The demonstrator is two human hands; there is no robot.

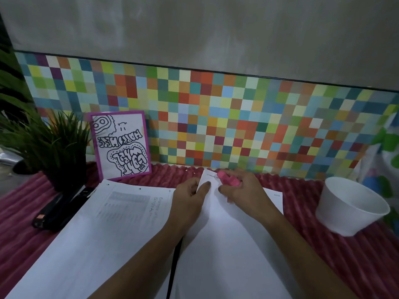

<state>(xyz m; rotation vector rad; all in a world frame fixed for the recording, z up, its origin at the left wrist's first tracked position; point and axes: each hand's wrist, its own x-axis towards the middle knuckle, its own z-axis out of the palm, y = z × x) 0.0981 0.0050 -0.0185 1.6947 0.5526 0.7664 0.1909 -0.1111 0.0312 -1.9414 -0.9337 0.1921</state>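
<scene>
Nearest, a sheet [226, 234] was spread on a red cloth [323, 244] and crossed by both forearms. Its far edge was pinched and lifted between the thumb and fingers of the left hand [190, 195]. A pink marker [228, 179] was gripped in the curled fingers of the right hand [241, 188], just beside the left hand, and its thumb was laid on the same sheet. A printed sheet [103, 223] was partly covered by the left hand, with a stapler [58, 210] further left. A card [121, 143] and a plant [49, 143] were stood beyond it. A cup [349, 206] was set well right of the right hand.
</scene>
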